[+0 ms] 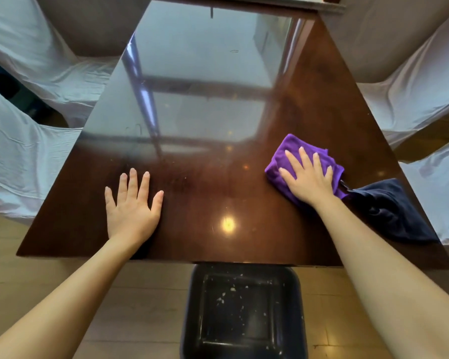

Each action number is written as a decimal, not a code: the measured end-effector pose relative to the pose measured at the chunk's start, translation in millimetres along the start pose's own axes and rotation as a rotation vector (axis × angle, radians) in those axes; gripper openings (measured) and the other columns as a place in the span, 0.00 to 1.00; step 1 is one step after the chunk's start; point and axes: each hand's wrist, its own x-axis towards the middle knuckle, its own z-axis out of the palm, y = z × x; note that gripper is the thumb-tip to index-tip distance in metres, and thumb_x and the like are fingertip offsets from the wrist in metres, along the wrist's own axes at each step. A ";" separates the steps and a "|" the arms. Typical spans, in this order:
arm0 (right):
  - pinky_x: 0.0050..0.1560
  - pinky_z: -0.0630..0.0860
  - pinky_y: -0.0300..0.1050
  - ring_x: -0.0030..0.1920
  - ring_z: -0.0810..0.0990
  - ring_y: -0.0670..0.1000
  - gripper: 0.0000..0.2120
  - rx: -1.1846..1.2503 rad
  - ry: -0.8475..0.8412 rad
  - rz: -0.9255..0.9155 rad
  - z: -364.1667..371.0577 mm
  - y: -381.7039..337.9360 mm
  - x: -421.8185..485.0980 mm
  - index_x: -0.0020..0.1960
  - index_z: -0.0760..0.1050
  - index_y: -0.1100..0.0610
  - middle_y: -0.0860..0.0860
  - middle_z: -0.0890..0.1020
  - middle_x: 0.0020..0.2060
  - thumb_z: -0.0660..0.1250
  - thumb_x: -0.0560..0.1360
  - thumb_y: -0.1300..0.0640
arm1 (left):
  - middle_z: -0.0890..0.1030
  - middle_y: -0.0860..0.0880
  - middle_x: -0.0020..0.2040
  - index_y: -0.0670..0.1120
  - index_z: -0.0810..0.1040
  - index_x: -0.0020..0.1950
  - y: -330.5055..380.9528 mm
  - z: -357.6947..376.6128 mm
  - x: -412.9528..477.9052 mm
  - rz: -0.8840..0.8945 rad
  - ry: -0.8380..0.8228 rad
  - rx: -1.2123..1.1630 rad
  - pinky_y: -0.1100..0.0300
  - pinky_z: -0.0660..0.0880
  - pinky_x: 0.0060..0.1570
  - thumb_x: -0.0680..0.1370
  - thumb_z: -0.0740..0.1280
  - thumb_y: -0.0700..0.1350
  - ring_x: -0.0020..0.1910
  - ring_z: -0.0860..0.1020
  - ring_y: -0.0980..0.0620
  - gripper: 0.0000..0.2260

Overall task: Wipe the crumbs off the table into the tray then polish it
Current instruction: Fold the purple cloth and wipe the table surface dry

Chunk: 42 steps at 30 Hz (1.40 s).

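Crumbs [232, 290] already lie in the black tray [192, 307] below the table [218, 242] edge, while the right hand [307, 177] presses the purple cloth [290, 143] flat and the left hand [132, 206] rests open, so careless polishing could nudge the dark cloth [389, 211] off.

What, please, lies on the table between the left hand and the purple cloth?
Nothing: the head view shows only bare glossy table between the left hand and purple cloth.

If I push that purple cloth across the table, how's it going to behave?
The purple cloth is folded and creased under the right hand, so it is probably soft and floppy, not stiff. The table is glossy enough to mirror lights, so the cloth will likely slide easily. Its folds may bunch or open unless the palm stays flat on it.
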 end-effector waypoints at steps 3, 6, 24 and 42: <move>0.72 0.42 0.64 0.76 0.44 0.57 0.27 0.017 0.051 -0.002 6.5 -0.4 -6.9 0.73 0.47 0.39 0.47 0.48 0.77 0.45 0.76 0.35 | 0.47 0.48 0.78 0.53 0.48 0.75 0.5 -0.4 0.6 -0.001 -0.002 0.001 0.46 0.40 0.73 0.77 0.44 0.62 0.76 0.43 0.50 0.28; 0.71 0.43 0.64 0.76 0.46 0.57 0.27 0.016 0.158 -0.024 24.1 -0.8 -46.9 0.73 0.49 0.40 0.48 0.51 0.77 0.46 0.76 0.36 | 0.48 0.48 0.78 0.52 0.48 0.75 1.2 -1.1 -0.3 -0.003 -0.007 -0.003 0.45 0.40 0.73 0.78 0.44 0.61 0.76 0.44 0.50 0.28; 0.70 0.30 0.60 0.74 0.33 0.56 0.38 0.009 0.056 -0.289 52.9 -84.4 -172.3 0.74 0.38 0.45 0.48 0.39 0.76 0.44 0.71 0.28 | 0.45 0.47 0.78 0.52 0.47 0.75 2.3 -13.0 -2.5 0.041 -0.074 -0.087 0.42 0.38 0.72 0.78 0.46 0.61 0.76 0.41 0.49 0.29; 0.67 0.68 0.45 0.66 0.72 0.50 0.18 0.413 -0.012 -0.316 -0.3 -23.9 -174.7 0.66 0.71 0.51 0.50 0.76 0.65 0.60 0.77 0.59 | 0.84 0.51 0.53 0.52 0.80 0.56 110.2 -49.5 -65.6 1.041 -0.104 -0.074 0.56 0.80 0.43 0.66 0.75 0.50 0.52 0.82 0.49 0.19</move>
